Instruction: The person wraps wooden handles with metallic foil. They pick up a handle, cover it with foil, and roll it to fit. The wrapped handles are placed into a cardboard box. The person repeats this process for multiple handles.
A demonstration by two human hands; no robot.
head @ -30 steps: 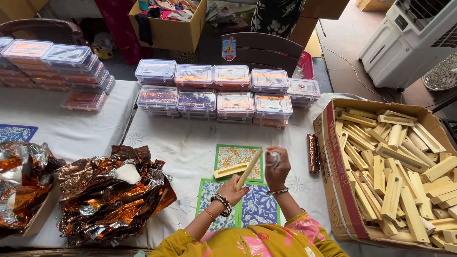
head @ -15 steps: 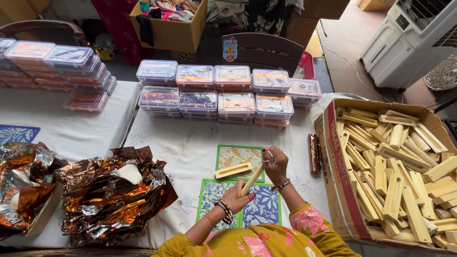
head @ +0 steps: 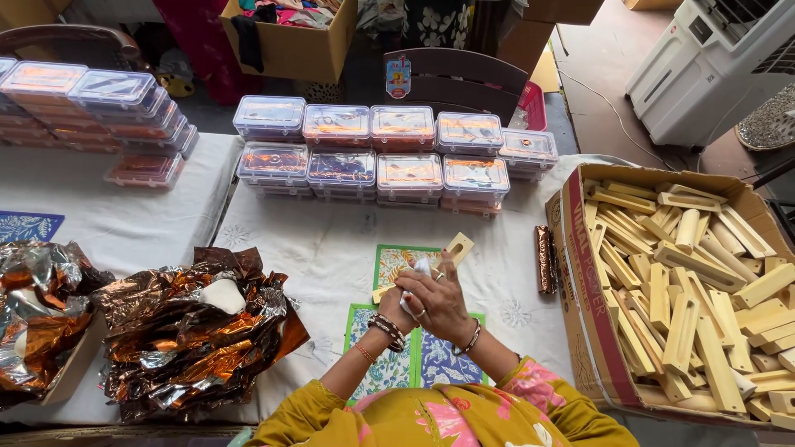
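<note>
My left hand (head: 391, 303) grips a pale wooden stick (head: 456, 247) that slants up to the right over a green leaf-print card (head: 396, 260). My right hand (head: 440, 306) lies across the left hand and the stick, pinching a small white piece (head: 421, 266) against the wood at its fingertips. The lower part of the stick is hidden under both hands. A second short wooden piece (head: 378, 295) lies on the card, mostly covered by my left hand. Blue floral cards (head: 439, 361) lie under my wrists.
An open cardboard box (head: 580, 273) holding several wooden pieces stands at the right. A foil-wrapped roll (head: 544, 261) lies beside it. Stacked clear plastic boxes (head: 373, 157) line the back. Crumpled copper foil (head: 190, 331) is heaped at the left.
Both hands have come down and together over the green card. The stick now points up to the right, and my right hand has closed over it from above.
</note>
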